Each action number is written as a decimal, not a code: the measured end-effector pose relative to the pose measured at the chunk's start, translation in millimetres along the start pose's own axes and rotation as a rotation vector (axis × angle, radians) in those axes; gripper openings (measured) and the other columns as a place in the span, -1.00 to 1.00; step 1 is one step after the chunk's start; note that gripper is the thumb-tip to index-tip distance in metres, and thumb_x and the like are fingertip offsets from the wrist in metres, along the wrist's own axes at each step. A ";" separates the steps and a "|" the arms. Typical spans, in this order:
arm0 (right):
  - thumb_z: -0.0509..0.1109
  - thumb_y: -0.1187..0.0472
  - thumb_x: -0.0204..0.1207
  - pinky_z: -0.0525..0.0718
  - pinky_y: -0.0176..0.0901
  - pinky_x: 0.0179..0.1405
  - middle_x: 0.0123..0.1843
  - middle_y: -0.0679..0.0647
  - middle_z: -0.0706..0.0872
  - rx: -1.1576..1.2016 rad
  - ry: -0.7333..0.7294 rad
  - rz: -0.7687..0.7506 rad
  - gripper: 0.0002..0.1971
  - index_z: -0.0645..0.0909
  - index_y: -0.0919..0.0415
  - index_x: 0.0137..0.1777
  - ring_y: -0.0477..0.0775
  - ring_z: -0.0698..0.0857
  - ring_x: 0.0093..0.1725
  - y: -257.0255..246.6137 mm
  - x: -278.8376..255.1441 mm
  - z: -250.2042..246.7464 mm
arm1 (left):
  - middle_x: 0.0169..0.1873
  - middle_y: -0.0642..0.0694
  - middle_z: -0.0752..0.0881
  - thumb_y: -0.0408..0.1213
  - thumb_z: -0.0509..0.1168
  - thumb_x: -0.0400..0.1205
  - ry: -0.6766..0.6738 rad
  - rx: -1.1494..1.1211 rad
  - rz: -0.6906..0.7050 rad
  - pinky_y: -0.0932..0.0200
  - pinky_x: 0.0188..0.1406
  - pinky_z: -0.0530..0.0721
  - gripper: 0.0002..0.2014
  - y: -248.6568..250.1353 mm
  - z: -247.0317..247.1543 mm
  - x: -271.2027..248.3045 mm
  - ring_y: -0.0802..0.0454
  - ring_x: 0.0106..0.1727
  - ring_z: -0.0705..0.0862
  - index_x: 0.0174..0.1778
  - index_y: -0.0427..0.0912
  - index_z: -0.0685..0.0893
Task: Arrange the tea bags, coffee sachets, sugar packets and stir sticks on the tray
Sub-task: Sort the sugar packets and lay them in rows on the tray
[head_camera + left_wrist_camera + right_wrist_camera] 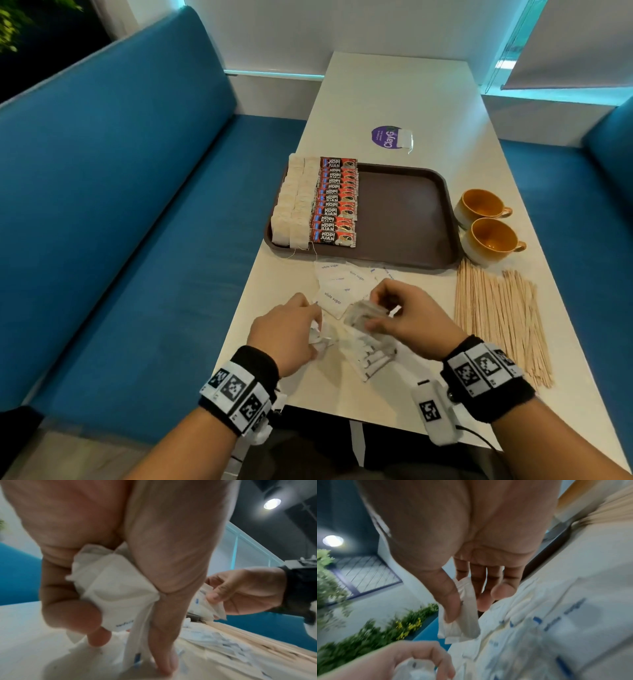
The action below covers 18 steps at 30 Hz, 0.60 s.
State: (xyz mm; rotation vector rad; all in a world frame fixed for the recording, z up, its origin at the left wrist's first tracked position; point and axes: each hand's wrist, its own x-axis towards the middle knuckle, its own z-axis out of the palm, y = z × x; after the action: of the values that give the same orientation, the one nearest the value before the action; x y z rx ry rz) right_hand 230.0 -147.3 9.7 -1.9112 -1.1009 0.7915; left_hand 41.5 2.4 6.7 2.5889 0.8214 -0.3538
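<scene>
- Now both hands work low over the white bench (404, 102): left hand (286, 334) clenches a bunch of sugar packets (109, 588).
- Right hand (411, 322) pinches a few more packets (464, 615).
- Tea bags (293, 202) and coffee sachets (337, 202) line the left of the tray (407, 212); stir sticks (500, 318) lie on the bench to the right.

Both forearms are seen bare, with no sleeves. A black wristband (255, 368) is worn on the left wrist at lower centre-left of the head view, wrapped by a white strap printed with square black-and-white markers (236, 394). A matching black band (493, 387) with marker strap (479, 368) is worn on the right wrist at lower right, where a small white marked box (433, 413) and a thin black cable (476, 437) are attached
</scene>
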 end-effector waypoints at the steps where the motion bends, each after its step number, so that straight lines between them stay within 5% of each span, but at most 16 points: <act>1: 0.73 0.30 0.32 0.64 -0.35 -0.16 -0.18 0.06 0.78 0.026 0.027 0.015 -0.72 0.67 0.16 -0.11 -0.05 0.70 -0.22 2.2 -1.4 -6.7 | 0.19 0.15 0.52 0.09 0.44 0.58 0.018 0.023 0.001 0.00 0.02 0.64 -0.69 4.6 1.0 0.5 -0.01 0.08 0.63 0.16 0.19 0.53; 7: 0.71 0.33 0.35 0.77 -0.22 -0.09 -0.13 0.09 0.82 0.089 0.083 0.075 -0.74 0.70 0.22 -0.07 0.06 0.77 -0.14 14.0 -13.7 -24.7 | 0.20 0.10 0.60 -0.04 0.56 0.47 -0.029 0.018 -0.057 -0.04 0.06 0.65 -0.37 9.0 1.3 9.0 -0.03 0.15 0.65 0.40 0.22 0.42; 13: 0.71 0.26 0.36 0.78 -0.22 -0.06 -0.12 0.00 0.83 0.119 0.049 0.119 -0.77 0.72 0.14 -0.07 -0.07 0.78 -0.15 17.5 -23.0 -20.4 | 0.05 0.16 0.49 -0.07 0.61 0.36 -0.045 -0.035 -0.043 0.05 -0.13 0.59 -0.51 5.9 1.7 12.9 0.01 -0.03 0.64 0.03 0.25 0.45; 18: 0.72 0.31 0.35 0.82 -0.11 0.00 -0.12 0.12 0.85 0.224 0.008 0.113 -0.78 0.77 0.24 -0.06 0.07 0.81 -0.13 14.8 -23.2 -14.9 | -0.15 0.16 0.67 -0.11 0.58 0.31 -0.062 -0.212 -0.036 0.08 -0.20 0.64 -0.60 -2.9 -0.5 14.8 0.01 -0.08 0.66 -0.10 0.19 0.51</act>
State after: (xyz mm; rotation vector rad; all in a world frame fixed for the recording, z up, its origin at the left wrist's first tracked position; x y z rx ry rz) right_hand 238.0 -177.4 7.7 -1.7966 -0.8666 0.9284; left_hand 51.6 12.1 1.0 2.3587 0.8369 -0.3364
